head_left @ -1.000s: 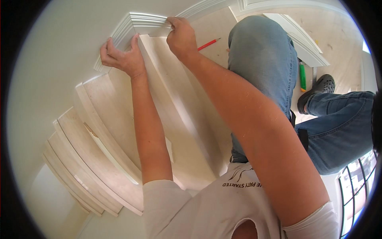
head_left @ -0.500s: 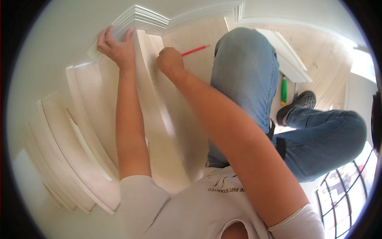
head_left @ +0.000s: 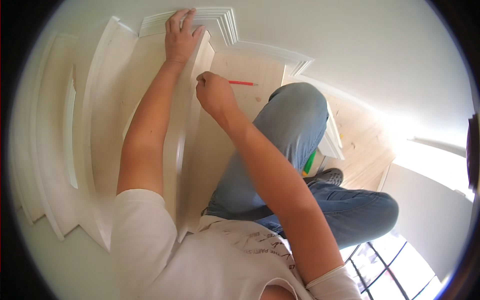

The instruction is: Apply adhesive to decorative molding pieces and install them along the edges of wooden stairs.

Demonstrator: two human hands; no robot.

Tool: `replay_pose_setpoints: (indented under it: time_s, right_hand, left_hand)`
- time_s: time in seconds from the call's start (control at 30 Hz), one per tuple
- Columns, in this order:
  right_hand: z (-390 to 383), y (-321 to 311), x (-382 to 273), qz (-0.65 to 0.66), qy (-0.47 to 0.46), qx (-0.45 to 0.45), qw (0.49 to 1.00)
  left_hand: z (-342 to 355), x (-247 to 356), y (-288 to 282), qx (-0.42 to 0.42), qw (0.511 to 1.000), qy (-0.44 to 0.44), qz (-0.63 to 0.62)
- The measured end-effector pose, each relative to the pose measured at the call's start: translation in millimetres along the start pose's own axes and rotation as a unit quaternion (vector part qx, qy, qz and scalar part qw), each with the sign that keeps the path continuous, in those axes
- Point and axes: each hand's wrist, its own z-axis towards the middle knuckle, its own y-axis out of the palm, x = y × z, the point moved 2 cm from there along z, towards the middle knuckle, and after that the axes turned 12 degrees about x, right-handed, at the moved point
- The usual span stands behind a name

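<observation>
At the top, my left hand [head_left: 182, 41] lies with fingers spread on the white grooved skirting moulding [head_left: 220, 22], which steps down along the wall. Its thumb is close to the upper end of a pale wooden stair tread [head_left: 204, 60]. My right hand [head_left: 216, 94] is closed, knuckles up, beside the front edge of that tread. Whatever may be inside its fingers is hidden. A red pencil [head_left: 242, 83] lies on the step just beyond my right hand, apart from it as far as I can see.
More pale stair treads [head_left: 107, 100] curve away on the left. My bent knee [head_left: 295, 107] takes up the middle. Past it lie a white moulding piece [head_left: 331, 142] and a green-handled tool [head_left: 309, 162], partly hidden by my leg. A black metal grille [head_left: 387, 267] is at lower right.
The whole view has shifted and turned. My left hand remains on the moulding, its fingers now reaching over the upper part. My right hand stays closed by the tread edge.
</observation>
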Motion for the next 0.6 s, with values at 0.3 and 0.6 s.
replay_pose_setpoints:
  time_s: [0.3,0.6]
  right_hand:
    - [-24.4,-14.0,-0.6,0.031,-0.060,-0.009,0.998]
    - [-22.6,-15.0,1.9,0.099,-0.030,0.042,0.994]
  left_hand:
    - [1.8,7.2,-13.1,-0.065,0.998,-0.004,-0.018]
    - [8.0,20.4,-25.7,-0.086,0.996,-0.004,-0.011]
